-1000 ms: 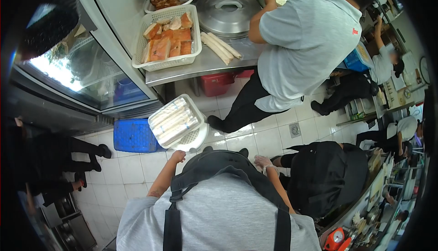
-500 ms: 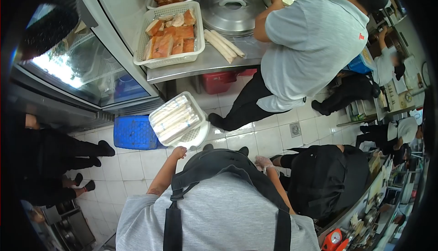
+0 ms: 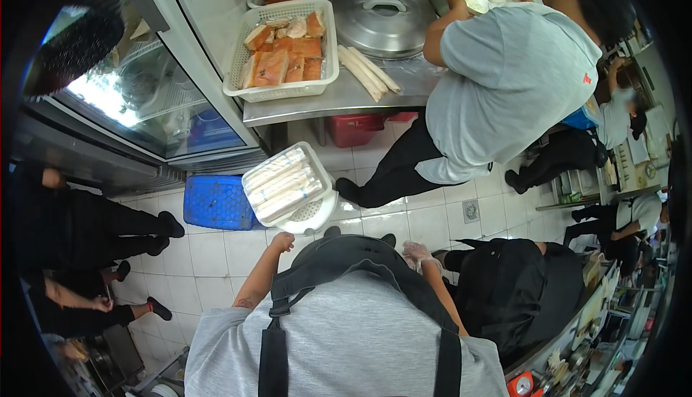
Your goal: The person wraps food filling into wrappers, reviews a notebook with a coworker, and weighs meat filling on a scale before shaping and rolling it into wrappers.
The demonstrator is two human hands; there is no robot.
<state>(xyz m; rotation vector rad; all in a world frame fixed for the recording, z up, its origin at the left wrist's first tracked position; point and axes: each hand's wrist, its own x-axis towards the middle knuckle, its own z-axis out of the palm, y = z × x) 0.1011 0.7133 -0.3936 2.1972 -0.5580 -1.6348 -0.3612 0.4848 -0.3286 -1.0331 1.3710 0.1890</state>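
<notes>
My left hand (image 3: 283, 242) hangs low in front of me, its fingers curled into a loose fist with nothing visible in them. Just beyond it, a white plastic tray (image 3: 287, 214) of long wrapped white rolls (image 3: 285, 184) rests at a slant on a round white perforated basket or stool (image 3: 310, 217). My right hand (image 3: 417, 253), in a clear plastic glove, is at my other side near a person's dark clothing. Its fingers look loosely extended and appear to hold nothing, though the glove blurs their outline.
A blue crate (image 3: 218, 202) stands on the tiled floor beside the tray. On the steel table (image 3: 288, 112) are a basket (image 3: 238, 90) of orange-brown blocks, pale sticks (image 3: 369, 72) and a lidded pot (image 3: 382, 18). Co-workers stand ahead, right and left; a glass-door fridge (image 3: 155, 98) is front-left.
The view has shifted slightly, so the table and tray sit a little further right. At the left, a person's forearm has come into view. My hands have hardly moved.
</notes>
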